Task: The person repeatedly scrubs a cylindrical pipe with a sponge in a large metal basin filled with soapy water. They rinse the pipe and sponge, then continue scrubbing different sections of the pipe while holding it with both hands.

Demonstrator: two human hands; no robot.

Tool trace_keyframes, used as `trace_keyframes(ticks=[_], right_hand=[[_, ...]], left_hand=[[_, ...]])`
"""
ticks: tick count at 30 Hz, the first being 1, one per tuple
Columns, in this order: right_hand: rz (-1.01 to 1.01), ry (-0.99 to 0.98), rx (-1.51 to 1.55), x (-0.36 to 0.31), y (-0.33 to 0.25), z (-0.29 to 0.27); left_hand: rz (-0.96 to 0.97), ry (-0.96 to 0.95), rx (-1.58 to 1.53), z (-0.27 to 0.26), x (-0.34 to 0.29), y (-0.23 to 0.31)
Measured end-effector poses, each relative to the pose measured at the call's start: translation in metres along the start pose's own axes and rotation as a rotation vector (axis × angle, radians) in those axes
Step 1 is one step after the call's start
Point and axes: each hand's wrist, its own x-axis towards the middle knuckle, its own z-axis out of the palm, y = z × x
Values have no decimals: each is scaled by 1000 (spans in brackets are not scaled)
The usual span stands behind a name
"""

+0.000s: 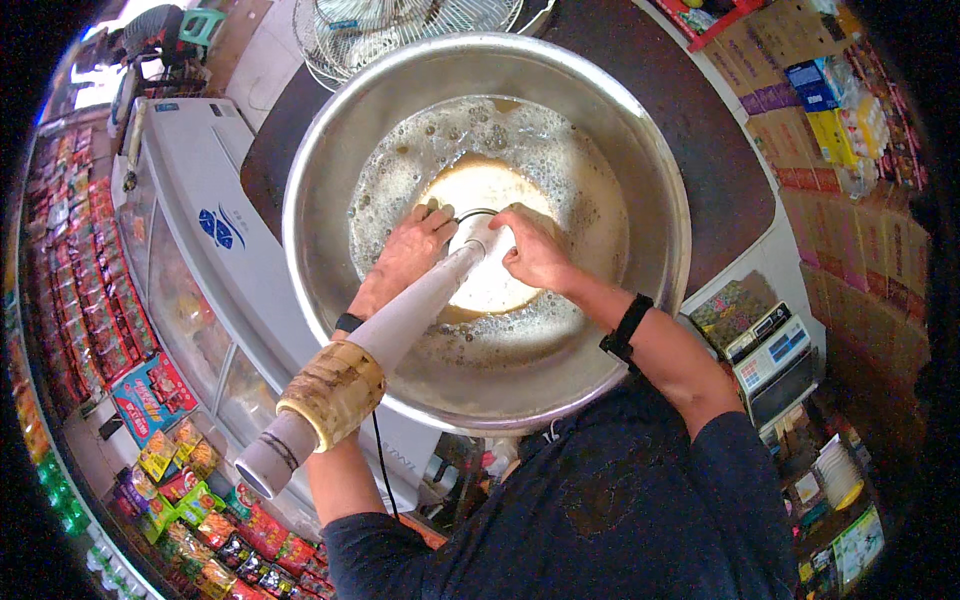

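A white plastic pipe (425, 300) slants from the middle of a wide steel basin (330, 230) toward the lower left. Brown-stained wrapping (335, 385) surrounds its near part. At its far end is a round white disc (490, 285), in brownish foamy liquid (590, 210). My left hand (415, 245) is closed left of the pipe's end, fingers curled at a short loop of black cord (475, 212). Opposite it, my right hand (535, 250) is closed, with thumb and forefinger at the cord's other side, against the pipe's end. The fingertips are partly hidden.
The basin stands on a dark round-edged surface (700, 150), with a wire fan guard (400, 30) beyond it. A white chest freezer (205, 190) and snack packets (190, 480) are at left. A weighing scale (775, 350) and cardboard boxes (850, 240) stand at right.
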Motion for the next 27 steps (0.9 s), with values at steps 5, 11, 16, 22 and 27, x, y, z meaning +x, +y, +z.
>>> trace_keyframes(ticks=[5,11,16,22,27], right_hand=[[3,-19,11,2,-2,-7],[-25,-60,28,18,-7,-21],[-24,-129,20,49,-7,-15],[-64,-252,-41,70,-23,-1],[-291,-540,-281,64,-38,-18]], left_hand=[[-3,-56,33,0,-5,9],[-483,152,-472,46,-53,60],[-774,115,-467,78,-44,133],[-793,224,-436,71,-45,153],[-843,147,-389,64,-54,133]])
